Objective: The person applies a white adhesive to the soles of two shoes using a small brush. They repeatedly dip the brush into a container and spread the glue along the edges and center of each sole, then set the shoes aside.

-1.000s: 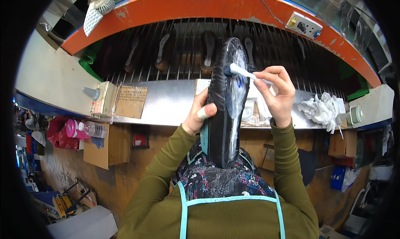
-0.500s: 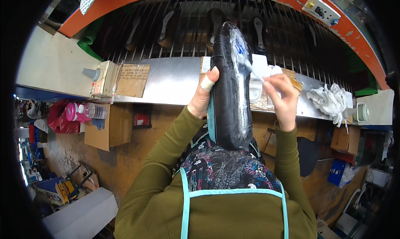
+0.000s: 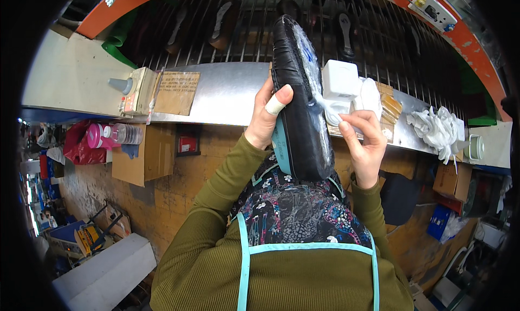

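My left hand (image 3: 267, 115) grips a long black shoe (image 3: 299, 116) by its left side, sole side turned up and to the right, heel end resting against my apron. A bandage wraps my left thumb. The sole shows a shiny wet film with blue marks. My right hand (image 3: 364, 142) pinches the handle of a small white brush (image 3: 324, 103) whose tip touches the sole's right edge near the middle.
A steel bench ledge (image 3: 227, 91) runs across, with a white container (image 3: 340, 81), a cardboard piece (image 3: 176, 91), a grey-nozzled box (image 3: 132, 89) and crumpled white cloths (image 3: 437, 128). Behind it a wire rack (image 3: 379, 34) holds shoe soles. Pink bottles (image 3: 111, 135) sit at the left.
The shoe and both hands have come lower and closer to me. My right hand has drawn the brush from the toe end down to the middle of the sole.
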A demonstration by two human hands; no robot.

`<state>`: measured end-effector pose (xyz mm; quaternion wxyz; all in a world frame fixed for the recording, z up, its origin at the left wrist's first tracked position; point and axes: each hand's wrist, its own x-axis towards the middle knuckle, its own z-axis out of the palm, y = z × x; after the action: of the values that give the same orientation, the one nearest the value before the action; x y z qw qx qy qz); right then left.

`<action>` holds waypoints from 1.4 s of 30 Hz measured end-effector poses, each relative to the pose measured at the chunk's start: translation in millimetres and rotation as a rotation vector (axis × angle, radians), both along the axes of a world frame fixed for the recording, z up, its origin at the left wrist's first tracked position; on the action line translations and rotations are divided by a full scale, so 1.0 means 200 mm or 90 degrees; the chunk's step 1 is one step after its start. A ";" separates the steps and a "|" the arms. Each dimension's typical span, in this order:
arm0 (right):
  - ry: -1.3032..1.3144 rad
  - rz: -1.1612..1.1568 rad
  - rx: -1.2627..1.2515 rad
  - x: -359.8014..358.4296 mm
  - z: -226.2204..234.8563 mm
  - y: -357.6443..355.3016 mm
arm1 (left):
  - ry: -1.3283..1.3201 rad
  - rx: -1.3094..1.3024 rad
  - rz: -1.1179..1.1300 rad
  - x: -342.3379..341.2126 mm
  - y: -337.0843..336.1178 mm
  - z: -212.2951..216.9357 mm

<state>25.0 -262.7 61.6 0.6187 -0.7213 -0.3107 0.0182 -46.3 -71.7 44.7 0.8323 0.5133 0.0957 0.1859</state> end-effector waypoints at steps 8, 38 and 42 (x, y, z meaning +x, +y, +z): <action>-0.194 -0.041 -0.021 0.09 0.06 0.10 | 0.011 -0.034 -0.027 -0.04 0.04 -0.01; -0.103 0.124 -0.095 0.12 0.06 -0.05 | 0.014 -0.021 -0.014 0.07 0.15 0.04; -0.112 0.124 -0.102 0.12 0.06 -0.08 | 0.019 -0.023 -0.034 0.11 0.16 0.03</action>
<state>49.1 -279.3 74.2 0.5247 -0.7336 -0.4300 0.0399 -24.8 -39.2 51.1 0.8446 0.5032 0.0976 0.1546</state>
